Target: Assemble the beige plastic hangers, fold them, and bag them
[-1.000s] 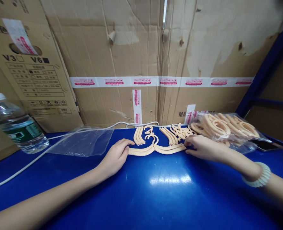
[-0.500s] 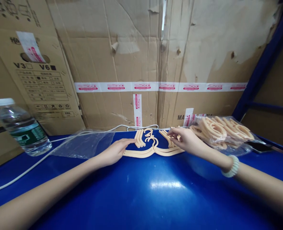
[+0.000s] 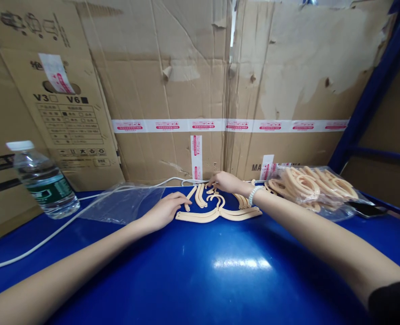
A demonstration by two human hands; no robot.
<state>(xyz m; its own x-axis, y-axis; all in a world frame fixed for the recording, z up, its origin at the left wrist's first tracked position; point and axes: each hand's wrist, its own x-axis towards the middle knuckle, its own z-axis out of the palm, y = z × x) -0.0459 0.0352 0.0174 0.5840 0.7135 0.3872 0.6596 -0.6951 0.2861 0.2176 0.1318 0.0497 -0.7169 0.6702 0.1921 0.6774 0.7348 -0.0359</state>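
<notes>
My left hand [image 3: 167, 209] rests low over the blue table, fingers stretched forward and slightly curved, by a loose hanger arm [image 3: 190, 199]. A small stack of curved beige hanger arms [image 3: 200, 197] lies just right of it. My right hand [image 3: 225, 181] reaches in from the right, fingers bent down in a pinch at a beige hanger hook [image 3: 212, 190]; its grip is partly hidden. In front lies a folding hanger [image 3: 200, 217], its hook upright between two spread arms. More hanger arms [image 3: 243, 201] lie under the right wrist.
A clear bag of beige hanger parts [image 3: 308, 185] sits at right, beside a dark phone [image 3: 367, 209]. At left are a water bottle [image 3: 46, 183], an empty clear bag [image 3: 118, 205] and a white cable [image 3: 40, 243]. Cardboard sheets [image 3: 172, 95] stand along the back.
My right hand has moved left from the right-hand arms to the hooks. A single hanger arm now lies apart by my left hand, which has drawn back slightly. The view shifted a little.
</notes>
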